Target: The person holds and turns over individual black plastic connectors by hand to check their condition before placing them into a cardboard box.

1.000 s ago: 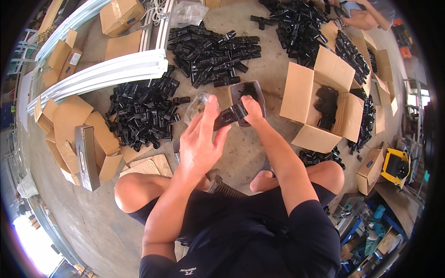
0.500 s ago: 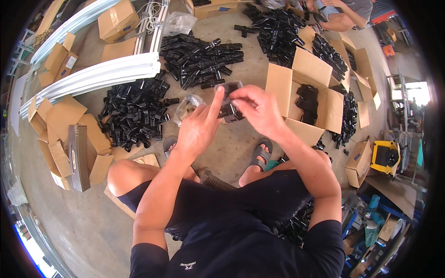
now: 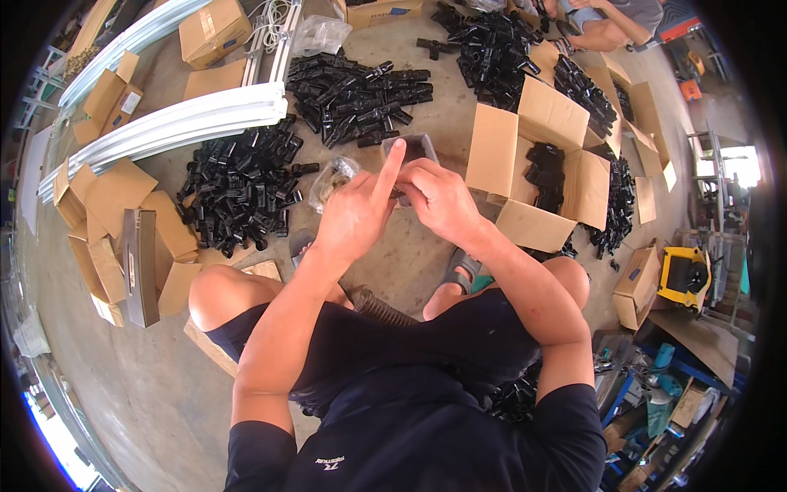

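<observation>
My left hand [image 3: 352, 217] is raised in front of me, its index finger stretched out and the other fingers curled. Half a second ago a black plastic fitting showed in its grip; now the two hands mostly cover that part. Close against it, my right hand [image 3: 443, 197] has its fingertips pinched together at the same spot. What lies between those fingertips is hidden. Just beyond the fingers stands a small open grey plastic box [image 3: 429, 149] with dark contents. A clear plastic bag [image 3: 325, 185] of small pieces lies left of it.
Heaps of black fittings [image 3: 238, 189] cover the floor left, ahead and right. An open carton [image 3: 525, 223] holding black parts stands at the right. White metal profiles [image 3: 197, 115] and opened cartons [image 3: 168, 238] lie left. Another person [image 3: 611, 33] sits at the far right.
My right hand has moved slightly left and down, closing in on the left hand. The black fitting that showed between them is now mostly covered. The view has shifted slightly.
</observation>
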Motion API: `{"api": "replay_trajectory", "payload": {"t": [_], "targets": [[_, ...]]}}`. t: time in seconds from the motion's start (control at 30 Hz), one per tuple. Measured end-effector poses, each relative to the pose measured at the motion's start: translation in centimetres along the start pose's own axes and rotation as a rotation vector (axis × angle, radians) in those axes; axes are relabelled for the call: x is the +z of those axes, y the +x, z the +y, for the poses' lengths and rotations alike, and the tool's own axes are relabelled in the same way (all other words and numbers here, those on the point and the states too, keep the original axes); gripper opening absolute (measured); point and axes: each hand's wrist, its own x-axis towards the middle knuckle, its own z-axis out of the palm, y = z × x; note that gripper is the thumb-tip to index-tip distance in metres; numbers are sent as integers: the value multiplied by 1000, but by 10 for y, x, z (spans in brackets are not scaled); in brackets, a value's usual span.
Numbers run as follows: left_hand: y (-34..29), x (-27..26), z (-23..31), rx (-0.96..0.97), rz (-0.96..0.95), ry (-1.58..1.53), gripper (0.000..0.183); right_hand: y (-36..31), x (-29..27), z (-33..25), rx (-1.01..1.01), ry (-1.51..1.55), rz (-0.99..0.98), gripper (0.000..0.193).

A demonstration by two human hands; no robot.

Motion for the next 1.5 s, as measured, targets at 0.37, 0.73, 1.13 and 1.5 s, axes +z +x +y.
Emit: {"api": "replay_trajectory", "payload": {"t": [0.37,0.73,1.13,1.5], "targets": [[2,11,-5,-16,-16,31,92,-10,14,11,-40,-200,-15,20],[7,13,-15,-127,102,-173,60,13,-3,20,170,-39,105,15],[11,-55,-30,-611,656,-1603,32,10,81,140,393,-139,-273,19],[1,-89,-33,-624,752,-1686,44,-29,282,151,399,-219,-359,16]]}}
